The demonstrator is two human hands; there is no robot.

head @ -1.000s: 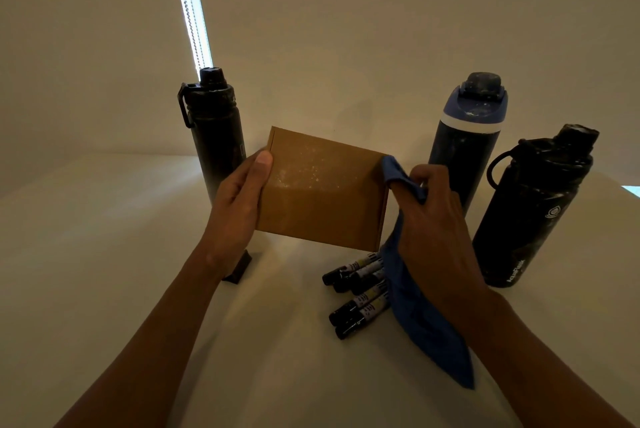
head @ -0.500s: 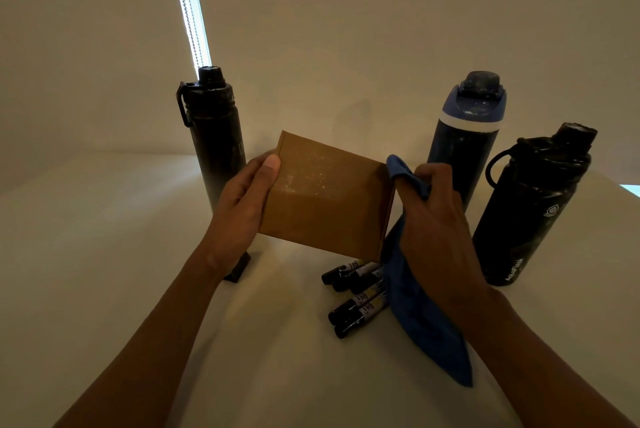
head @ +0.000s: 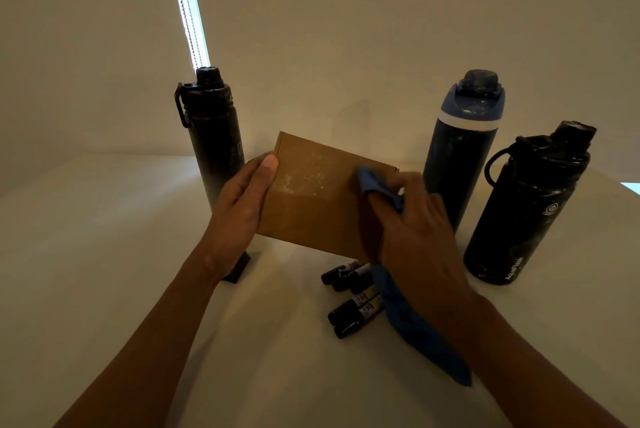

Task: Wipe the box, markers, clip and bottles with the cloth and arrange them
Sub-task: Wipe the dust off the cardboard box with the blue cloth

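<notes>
Above the middle of the table [head: 104,237], held clear of it, is the cardboard box [head: 311,209] — flat, light and stiff on its face. It would likely dent if squeezed, so the edges look like the place to take it. White dust speckles its upper part. The left hand [head: 239,216] clamps the box's left edge, thumb on the front. The right hand [head: 415,230] grips the blue cloth [head: 422,337], pressing a bunched end to the box's right side while the rest hangs limp. Below lie the markers [head: 353,296], clustered, and a dark clip [head: 239,268] sits nearer left. Farther out stand the tall black bottle [head: 214,137] on the left, and the blue-capped bottle [head: 457,157] and squat black bottle [head: 523,213] on the right — all dusty, probably heavier and slick.
</notes>
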